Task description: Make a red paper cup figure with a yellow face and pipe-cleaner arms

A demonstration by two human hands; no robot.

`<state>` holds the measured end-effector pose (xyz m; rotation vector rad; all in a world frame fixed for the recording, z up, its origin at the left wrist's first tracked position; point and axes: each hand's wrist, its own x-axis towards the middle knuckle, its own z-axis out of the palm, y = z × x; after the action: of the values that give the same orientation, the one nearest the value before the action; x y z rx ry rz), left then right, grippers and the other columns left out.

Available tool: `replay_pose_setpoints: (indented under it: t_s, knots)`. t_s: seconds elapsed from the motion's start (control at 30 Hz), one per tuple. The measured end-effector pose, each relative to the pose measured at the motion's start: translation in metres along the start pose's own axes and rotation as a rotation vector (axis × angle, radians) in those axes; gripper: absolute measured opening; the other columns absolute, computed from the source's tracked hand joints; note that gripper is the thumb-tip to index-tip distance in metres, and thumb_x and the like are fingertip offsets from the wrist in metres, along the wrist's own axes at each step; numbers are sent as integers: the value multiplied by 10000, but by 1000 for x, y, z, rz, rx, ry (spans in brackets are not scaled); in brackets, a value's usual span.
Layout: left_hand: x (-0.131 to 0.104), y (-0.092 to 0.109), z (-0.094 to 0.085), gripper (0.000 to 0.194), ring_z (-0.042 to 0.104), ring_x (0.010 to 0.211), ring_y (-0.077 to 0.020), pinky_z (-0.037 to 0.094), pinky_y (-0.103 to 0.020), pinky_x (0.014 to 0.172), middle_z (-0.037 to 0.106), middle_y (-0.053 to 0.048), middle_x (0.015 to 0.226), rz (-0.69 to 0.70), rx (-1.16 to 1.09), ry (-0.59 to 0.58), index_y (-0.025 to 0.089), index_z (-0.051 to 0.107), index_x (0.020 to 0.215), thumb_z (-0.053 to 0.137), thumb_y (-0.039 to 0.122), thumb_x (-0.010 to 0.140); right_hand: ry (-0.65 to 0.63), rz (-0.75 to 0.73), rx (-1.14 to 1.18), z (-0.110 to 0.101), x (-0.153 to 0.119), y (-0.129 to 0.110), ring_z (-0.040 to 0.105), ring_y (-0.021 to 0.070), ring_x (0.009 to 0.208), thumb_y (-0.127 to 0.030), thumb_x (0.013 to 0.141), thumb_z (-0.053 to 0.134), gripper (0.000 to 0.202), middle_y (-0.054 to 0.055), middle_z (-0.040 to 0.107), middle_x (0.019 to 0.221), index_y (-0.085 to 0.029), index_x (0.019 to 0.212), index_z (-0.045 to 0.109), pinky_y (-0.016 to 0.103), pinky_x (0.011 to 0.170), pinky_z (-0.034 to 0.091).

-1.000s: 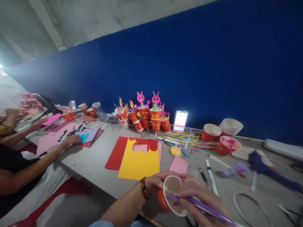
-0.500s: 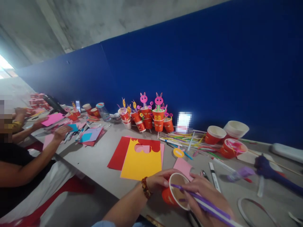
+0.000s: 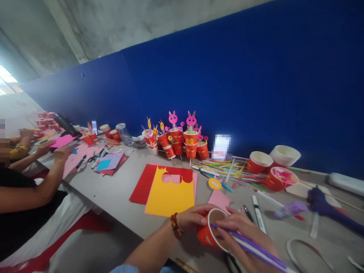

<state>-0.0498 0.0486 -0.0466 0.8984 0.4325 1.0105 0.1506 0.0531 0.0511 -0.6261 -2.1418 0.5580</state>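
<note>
A red paper cup is tilted on its side near the table's front edge, its white-rimmed mouth turned to the right. My left hand is wrapped round its far side. Pinched in my right hand are purple and white sticks, with the purple tip inside the cup's mouth. Behind my hands lies a pink paper piece. To the left are a yellow sheet with cut-outs and a red sheet partly under it.
Decorated cups stand by the blue partition, near a lit phone. Several thin sticks, stacked cups, markers and a purple glue gun lie rightward. A person's arm works at far left.
The cup in my left hand has shifted slightly right and turned, showing more of its red side. My right hand and the sticks have also shifted. At left, the person's hand has moved left.
</note>
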Motion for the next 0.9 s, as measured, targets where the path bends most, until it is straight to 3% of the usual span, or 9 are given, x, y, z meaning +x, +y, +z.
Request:
replay_pose_setpoints:
  t_s: [0.3, 0.43, 0.53, 0.9]
  knots:
    - [3, -1, 4, 673, 638, 1021, -241, 414, -323, 907, 718, -74, 1103, 53, -25, 49, 196, 695, 1201, 869, 452, 604, 16, 83, -30, 4, -2, 1, 768, 266, 884, -395, 906, 645, 204, 9, 772, 778, -261, 757, 684, 341, 858, 604]
    - [7, -3, 5, 678, 635, 964, -238, 417, -321, 877, 717, -72, 1050, 47, -9, 57, 176, 713, 1163, 894, 429, 560, 65, 170, -6, 0, -8, 4, 750, 283, 957, -404, 932, 595, 207, 35, 779, 807, -254, 827, 691, 311, 799, 604]
    - [9, -4, 4, 654, 619, 952, -246, 410, -324, 872, 706, -83, 1031, 57, 8, 84, 154, 719, 1131, 869, 455, 569, 43, 180, 28, 3, -9, 4, 754, 263, 899, -402, 934, 591, 203, 35, 779, 815, -258, 834, 692, 283, 713, 604]
    - [7, -4, 10, 653, 608, 953, -243, 411, -329, 866, 679, -69, 1027, 83, 85, 77, 179, 679, 1131, 855, 491, 585, -65, 245, -36, 21, -15, 16, 734, 255, 924, -386, 909, 610, 208, 18, 761, 833, -267, 762, 697, 335, 839, 571]
